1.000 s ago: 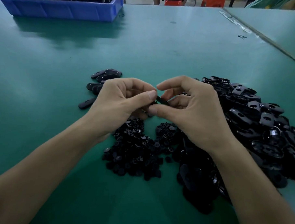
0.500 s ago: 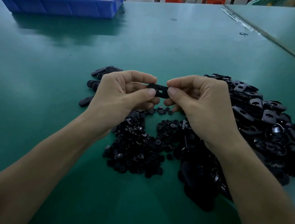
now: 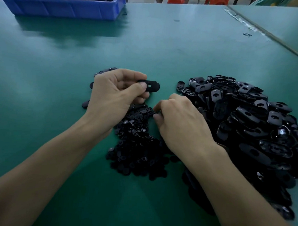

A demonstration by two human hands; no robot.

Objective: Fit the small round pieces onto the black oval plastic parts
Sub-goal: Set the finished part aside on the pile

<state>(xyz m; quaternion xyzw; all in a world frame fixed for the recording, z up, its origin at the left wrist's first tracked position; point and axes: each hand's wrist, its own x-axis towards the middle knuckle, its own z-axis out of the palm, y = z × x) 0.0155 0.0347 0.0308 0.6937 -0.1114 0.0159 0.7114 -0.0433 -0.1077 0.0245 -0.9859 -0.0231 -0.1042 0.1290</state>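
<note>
Oval part [image 3: 151,86], black plastic, one unit: I log it raised off the table, lying roughly level with its long axis running left to right. A small squarish opening shows near its left end. It is held at that left end only, and the right end juts free.

Left hand [image 3: 114,96]: fingers curled. The thumb is on the near face of the part with the forefinger behind it, a pinch hold. The remaining fingers are folded towards the palm.

Right hand [image 3: 180,119]: the back of the hand is towards my camera, with the fingers bent down to the far edge of the small round pieces [image 3: 136,146]. The fingertips are at the pieces, but I cannot tell whether one is pinched between them. This hand is apart from the held part, lower in my view.

Small round pieces: black, in a loose pile on the table between the two forearms, partly hidden under both hands.

Heap of oval parts [image 3: 247,120]: large, black and jumbled, on the right. It runs from just beyond the right hand to the edge of my view, and many of the parts show a keyhole-like opening.

Stray oval parts [image 3: 105,70]: a small group lying flat behind the left hand, mostly hidden by it.

Table [image 3: 147,44]: green surface that bears all of the above.

Blue bin [image 3: 64,9]: at the far left of the table, filled with dark parts.

Second table [image 3: 277,21]: green, at the far right beyond a diagonal seam.
</note>
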